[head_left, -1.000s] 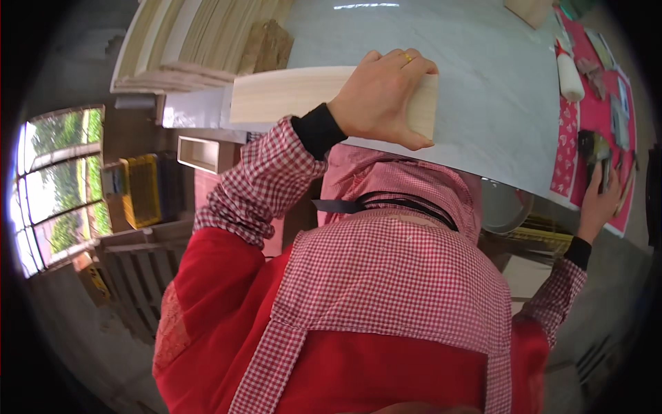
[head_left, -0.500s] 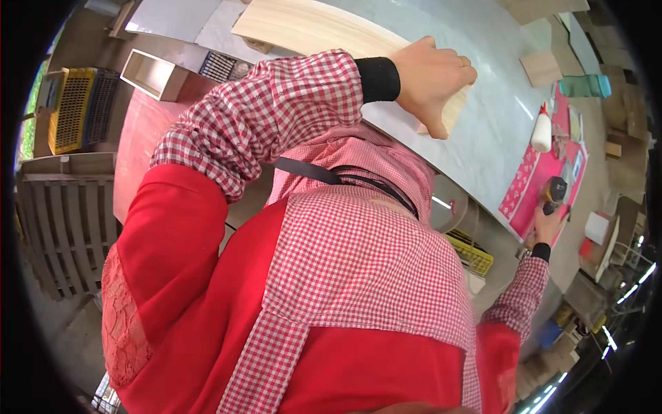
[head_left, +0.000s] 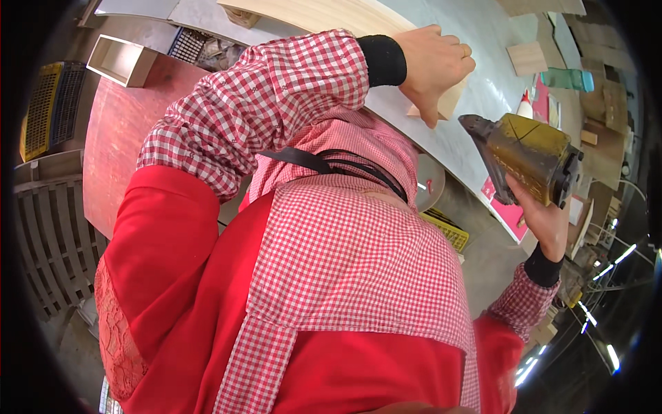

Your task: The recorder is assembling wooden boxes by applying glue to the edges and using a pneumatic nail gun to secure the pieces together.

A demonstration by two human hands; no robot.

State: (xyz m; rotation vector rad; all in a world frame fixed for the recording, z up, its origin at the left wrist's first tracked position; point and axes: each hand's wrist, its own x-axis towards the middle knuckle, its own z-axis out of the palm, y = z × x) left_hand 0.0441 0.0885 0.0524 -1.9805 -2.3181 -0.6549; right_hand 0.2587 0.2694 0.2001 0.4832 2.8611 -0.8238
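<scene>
My left hand (head_left: 438, 65) is closed over the end of a long pale wooden board (head_left: 331, 15), its thumb down along the near side. The board lies across the grey worktable (head_left: 483, 93) toward the far left. In my right hand (head_left: 541, 217) is a nail gun (head_left: 527, 152) with a yellow-brown head and black parts. It is raised off the table's right side, its narrow dark nose toward the left, apart from the board. My right fingers are partly hidden behind the tool.
A shallow open wooden box (head_left: 141, 67) rests on a red table (head_left: 131, 131) at the left. To the right are a glue bottle (head_left: 525, 108), a green bottle (head_left: 567, 79), a wood piece (head_left: 526, 58) and a pink mat (head_left: 507, 210). A yellow crate (head_left: 446, 231) stands below the table edge.
My right hand has lifted the nail gun from over the pink mat, bringing it up and closer. My left hand stays on the board. The view has shifted slightly.
</scene>
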